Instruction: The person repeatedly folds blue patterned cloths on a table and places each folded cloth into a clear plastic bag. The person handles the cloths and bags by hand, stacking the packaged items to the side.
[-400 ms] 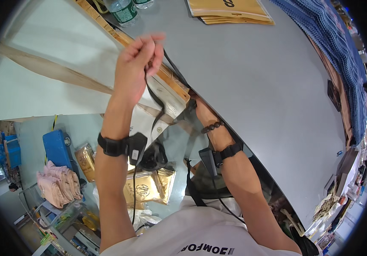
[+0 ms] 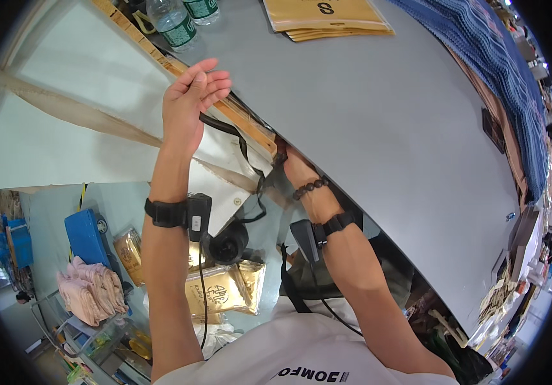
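Left of centre, the left hand (image 2: 186, 106), fingers unclenched, is beside a black strap (image 2: 221, 126), likely light, limp, best pinched mid-length; the mid-frame right hand (image 2: 296, 167) is too hidden to tell.

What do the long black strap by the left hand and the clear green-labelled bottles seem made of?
Long black strap: dull to satin, possibly fabric or rubber; it bends in loose curves. Clear green-labelled bottles: probably smooth plastic, given their transparent walls.
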Motion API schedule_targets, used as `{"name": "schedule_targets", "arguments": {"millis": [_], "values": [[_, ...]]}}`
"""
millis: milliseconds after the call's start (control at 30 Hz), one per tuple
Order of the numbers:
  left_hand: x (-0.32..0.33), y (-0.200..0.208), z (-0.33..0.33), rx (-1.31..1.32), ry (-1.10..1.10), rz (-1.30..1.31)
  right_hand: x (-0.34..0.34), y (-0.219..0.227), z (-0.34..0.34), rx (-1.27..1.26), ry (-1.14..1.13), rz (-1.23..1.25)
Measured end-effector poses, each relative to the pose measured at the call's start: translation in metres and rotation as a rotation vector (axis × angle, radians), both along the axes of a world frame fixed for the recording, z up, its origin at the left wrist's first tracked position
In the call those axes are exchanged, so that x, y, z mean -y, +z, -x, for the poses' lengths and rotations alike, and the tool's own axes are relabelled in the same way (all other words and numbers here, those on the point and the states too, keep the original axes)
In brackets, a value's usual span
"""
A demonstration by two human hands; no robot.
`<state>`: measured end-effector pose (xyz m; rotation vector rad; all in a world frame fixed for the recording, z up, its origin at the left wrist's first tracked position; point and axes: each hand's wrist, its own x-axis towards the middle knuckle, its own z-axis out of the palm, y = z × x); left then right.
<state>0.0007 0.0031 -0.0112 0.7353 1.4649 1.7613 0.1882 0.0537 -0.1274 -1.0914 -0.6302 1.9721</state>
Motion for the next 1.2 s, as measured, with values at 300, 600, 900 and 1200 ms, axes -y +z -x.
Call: {"name": "schedule_targets", "arguments": {"millis": [300, 600, 900, 1200], "values": [[0.006, -0.016, 0.002, -0.101, 0.025, -0.101, -0.001, -0.023, 0.003, 0.066, 0.020, -0.018], [0.040, 0.000, 0.053, 0.021, 0.219, -0.070, -0.001, -0.102, -0.050, 1.214, 0.524, -1.035], [0.351, -0.146, 0.030, 0.115, -0.302, 0.843, 0.072, 0.040, -0.234, 0.626, 0.921, -0.464], [0.473, -0.207, 0.081, -0.551, 0.760, 1.147, 0.079, 0.131, -0.242, 0.499, 1.178, -0.710]]}}
